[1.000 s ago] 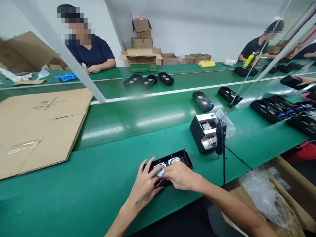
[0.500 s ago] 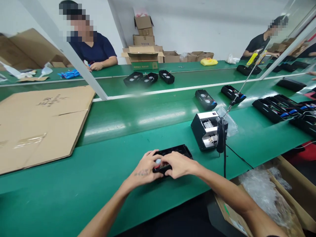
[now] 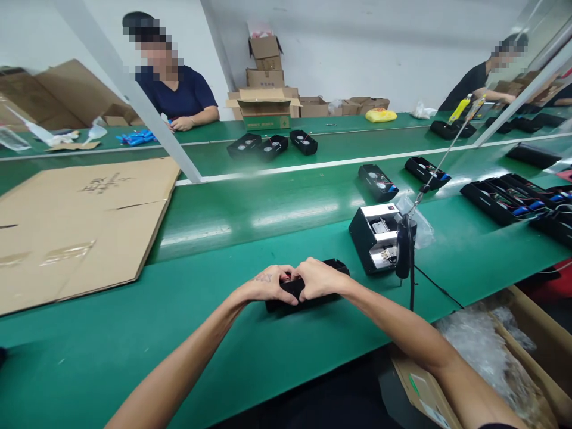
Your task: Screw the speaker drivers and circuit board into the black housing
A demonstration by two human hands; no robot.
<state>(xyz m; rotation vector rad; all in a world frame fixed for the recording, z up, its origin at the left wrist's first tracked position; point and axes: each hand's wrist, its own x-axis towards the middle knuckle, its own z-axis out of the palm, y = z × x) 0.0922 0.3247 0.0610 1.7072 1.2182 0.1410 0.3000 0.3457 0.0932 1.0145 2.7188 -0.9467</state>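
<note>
A long black casing [image 3: 317,301] lies on the green bench in front of me, with its open top partly covered by my hands. My left hand [image 3: 271,285] grips its left part, thumb on the near wall and fingers curled over the far side. Close against it, my right hand [image 3: 318,279] is closed on the middle of the same casing, its thumb pointing down at the near wall. A bit of red wire shows between the hands; the fingertips inside are hidden.
A black and silver machine [image 3: 375,238] stands right of the casing, beside a hanging black screwdriver [image 3: 404,247]. Flat cardboard [image 3: 84,226] covers the left. More black casings [image 3: 496,199] lie at the right and beyond. Two people sit across; a box of plastic wrap [image 3: 487,345] is lower right.
My left hand has turned, its thumb now on the near wall. Both hands sit slightly higher in view, and more of the casing's near side shows. The view has shifted slightly.
</note>
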